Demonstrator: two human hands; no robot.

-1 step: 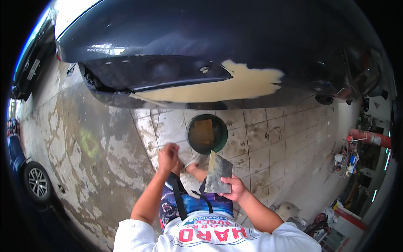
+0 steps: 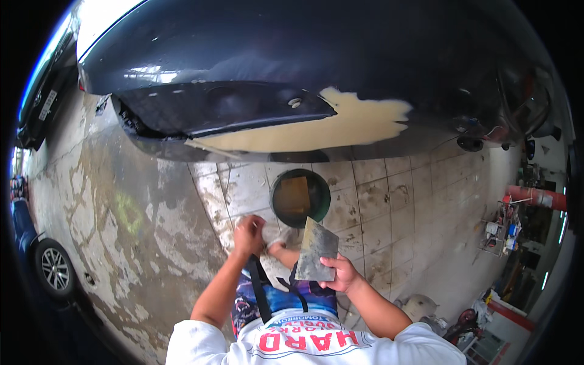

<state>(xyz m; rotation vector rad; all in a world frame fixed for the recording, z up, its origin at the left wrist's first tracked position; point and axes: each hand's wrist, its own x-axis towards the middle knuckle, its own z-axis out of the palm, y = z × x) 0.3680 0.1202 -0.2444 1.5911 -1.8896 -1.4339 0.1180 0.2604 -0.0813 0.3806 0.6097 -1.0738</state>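
My right hand (image 2: 341,272) grips a grey, pale-streaked sheet of sandpaper (image 2: 318,252) by its lower right edge, thumb on top. The sheet hangs over my lap, close to the rim of a dark green bucket (image 2: 275,210). Inside the bucket, a flat tan-brown rectangular piece (image 2: 292,194) shows in murky water. Left of the bucket, my left hand (image 2: 248,235) is raised with its fingers curled together; whether anything is between them is hidden. Ahead stands a dark car body panel (image 2: 243,58) with a broad smooth beige filler patch (image 2: 304,134) along its lower edge.
Pale stained tiles (image 2: 383,207) lie under the bucket, and patchy concrete (image 2: 134,231) spreads to the left. A car wheel (image 2: 55,267) is at the far left. At the right stand a wire rack (image 2: 496,237) with small items and a red cylinder (image 2: 535,198).
My left hand has shifted slightly down and to the right. The right hand and sandpaper have barely moved; the view has shifted a little.
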